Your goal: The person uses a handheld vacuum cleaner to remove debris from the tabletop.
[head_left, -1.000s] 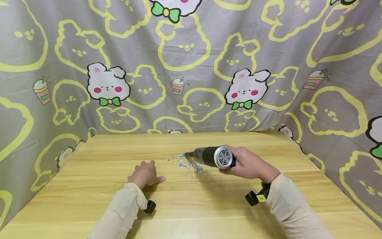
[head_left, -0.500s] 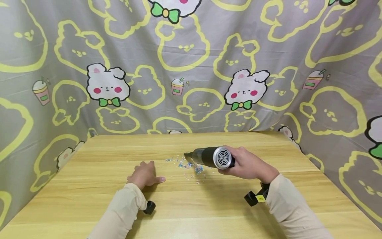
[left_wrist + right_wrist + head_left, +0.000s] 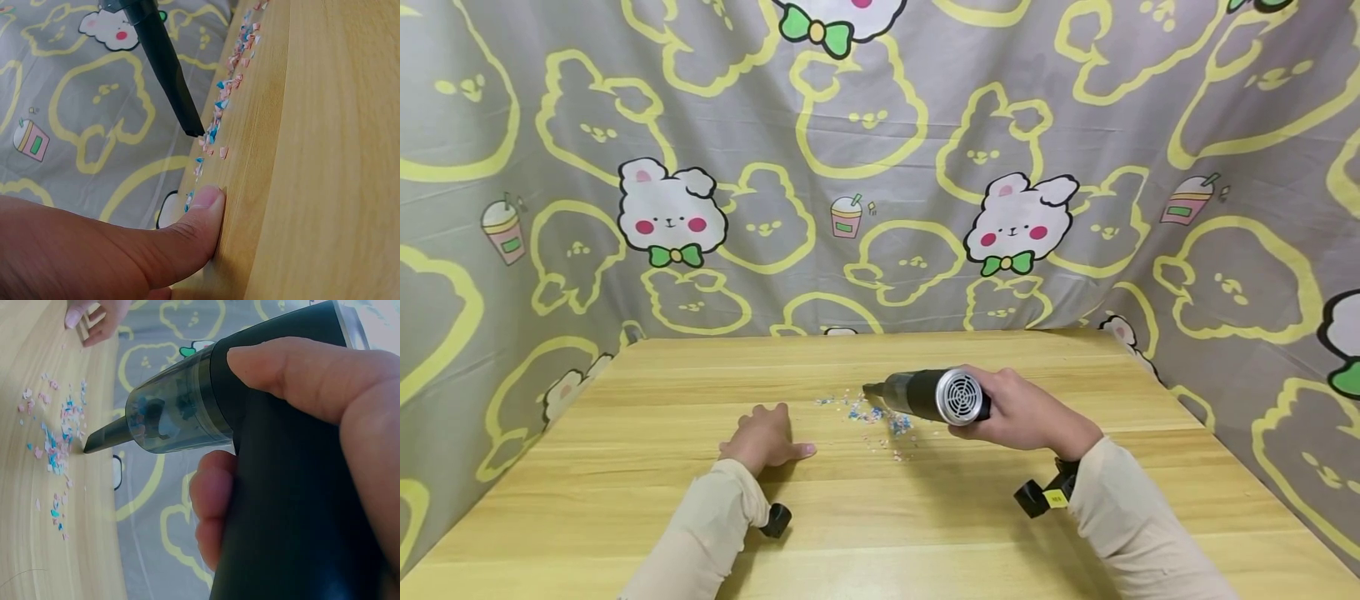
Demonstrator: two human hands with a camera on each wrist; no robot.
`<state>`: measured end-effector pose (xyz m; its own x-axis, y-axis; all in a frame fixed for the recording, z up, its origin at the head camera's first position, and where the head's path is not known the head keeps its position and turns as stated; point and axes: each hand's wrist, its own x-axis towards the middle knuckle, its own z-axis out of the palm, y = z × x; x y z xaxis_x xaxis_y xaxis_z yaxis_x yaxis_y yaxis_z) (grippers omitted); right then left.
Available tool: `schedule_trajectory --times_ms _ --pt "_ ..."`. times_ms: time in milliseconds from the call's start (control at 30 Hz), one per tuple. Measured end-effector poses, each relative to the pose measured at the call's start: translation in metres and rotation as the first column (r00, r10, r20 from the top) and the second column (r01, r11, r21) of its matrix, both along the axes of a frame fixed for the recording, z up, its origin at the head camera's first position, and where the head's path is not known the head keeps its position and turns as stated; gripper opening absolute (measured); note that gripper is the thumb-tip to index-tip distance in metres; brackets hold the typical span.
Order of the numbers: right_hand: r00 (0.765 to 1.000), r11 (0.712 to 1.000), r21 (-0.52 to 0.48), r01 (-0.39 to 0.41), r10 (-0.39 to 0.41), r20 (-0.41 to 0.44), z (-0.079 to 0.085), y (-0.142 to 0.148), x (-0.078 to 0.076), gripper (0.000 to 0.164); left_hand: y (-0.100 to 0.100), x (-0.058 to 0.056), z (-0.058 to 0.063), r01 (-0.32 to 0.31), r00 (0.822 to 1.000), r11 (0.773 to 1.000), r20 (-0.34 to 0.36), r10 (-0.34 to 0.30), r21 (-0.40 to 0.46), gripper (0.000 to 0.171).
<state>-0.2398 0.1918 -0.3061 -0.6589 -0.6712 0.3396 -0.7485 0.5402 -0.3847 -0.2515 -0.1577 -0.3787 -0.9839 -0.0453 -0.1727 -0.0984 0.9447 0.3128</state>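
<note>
My right hand (image 3: 1018,410) grips the handle of a black handheld vacuum cleaner (image 3: 928,393), fingers and thumb wrapped round it in the right wrist view. Its narrow nozzle (image 3: 106,435) points down at the tabletop, tip right at the edge of a scatter of paper bits (image 3: 57,447) in blue, pink and white. Some bits show inside the clear dust cup (image 3: 169,412). To the left of the scatter, my left hand (image 3: 765,437) rests on the table with fingers spread and holds nothing. Its thumb (image 3: 200,219) presses on the wood near a few bits.
The wooden table (image 3: 850,517) runs back to a grey curtain (image 3: 760,108) with cartoon bears, which also hangs along both sides. Small black cameras are strapped to both wrists, the right one (image 3: 1033,497) close over the tabletop.
The blue cluster of bits by the nozzle tip, seen a second ago, is gone. The vacuum has shifted only very slightly left; my left hand has stayed put.
</note>
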Motion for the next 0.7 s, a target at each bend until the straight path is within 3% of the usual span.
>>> schedule_trajectory --times_ms 700 --pt "1.000 1.000 0.003 -0.009 0.009 0.003 -0.0001 -0.0009 0.0008 0.048 0.0010 -0.0025 -0.0002 -0.005 1.000 1.000 0.003 0.005 0.003 0.086"
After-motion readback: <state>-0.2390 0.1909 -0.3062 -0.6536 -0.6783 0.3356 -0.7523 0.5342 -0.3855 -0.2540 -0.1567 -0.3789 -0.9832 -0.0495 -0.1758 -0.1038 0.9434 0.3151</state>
